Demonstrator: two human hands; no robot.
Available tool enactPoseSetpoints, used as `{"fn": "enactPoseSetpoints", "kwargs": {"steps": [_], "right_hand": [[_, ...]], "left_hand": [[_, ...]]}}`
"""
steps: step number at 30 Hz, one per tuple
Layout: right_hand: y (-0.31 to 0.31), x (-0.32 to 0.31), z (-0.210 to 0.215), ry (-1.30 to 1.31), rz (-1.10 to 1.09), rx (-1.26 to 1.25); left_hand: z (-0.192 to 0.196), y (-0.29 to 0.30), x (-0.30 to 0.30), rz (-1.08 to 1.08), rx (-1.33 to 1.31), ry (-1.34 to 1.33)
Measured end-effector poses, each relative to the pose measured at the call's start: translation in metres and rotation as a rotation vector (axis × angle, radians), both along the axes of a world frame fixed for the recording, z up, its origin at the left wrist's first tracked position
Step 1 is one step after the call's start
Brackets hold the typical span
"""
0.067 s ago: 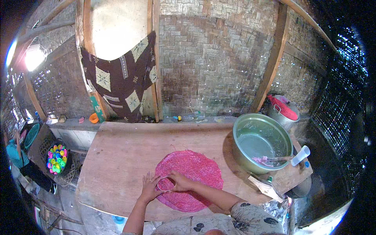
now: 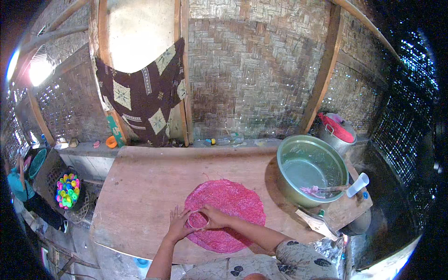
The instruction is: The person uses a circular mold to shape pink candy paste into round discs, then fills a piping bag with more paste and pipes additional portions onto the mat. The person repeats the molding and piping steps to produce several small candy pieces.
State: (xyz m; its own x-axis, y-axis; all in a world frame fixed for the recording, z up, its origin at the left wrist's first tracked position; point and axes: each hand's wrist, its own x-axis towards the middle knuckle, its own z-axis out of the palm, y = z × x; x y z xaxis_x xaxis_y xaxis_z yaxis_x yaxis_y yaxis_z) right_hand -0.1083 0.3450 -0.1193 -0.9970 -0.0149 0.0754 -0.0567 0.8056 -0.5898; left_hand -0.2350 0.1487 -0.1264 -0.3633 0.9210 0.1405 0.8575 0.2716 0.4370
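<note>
Pale ring (image 2: 199,227), one, set over the left part of a flat, round pink layer (image 2: 238,203). Left hand (image 2: 179,227), gripping the ring's left side, outer fingers spread. Right hand (image 2: 215,218), gripping its right side, fingers curved. Brown wooden table (image 2: 144,186), beneath the pink layer. Green basin (image 2: 294,193), at table's right, wooden implement (image 2: 336,188) leaning inside. White plastic piece (image 2: 358,185), just beside the basin.
</note>
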Motion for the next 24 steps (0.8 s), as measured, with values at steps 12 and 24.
{"fn": "enactPoseSetpoints", "kwargs": {"steps": [12, 24], "right_hand": [[0.013, -0.009, 0.008, -0.043, 0.066, 0.020], [0.037, -0.009, 0.018, -0.087, 0.172, 0.129]], "left_hand": [[-0.009, 0.008, -0.009, 0.018, 0.018, 0.015], [0.025, -0.002, 0.017, 0.202, -0.113, -0.003]]}}
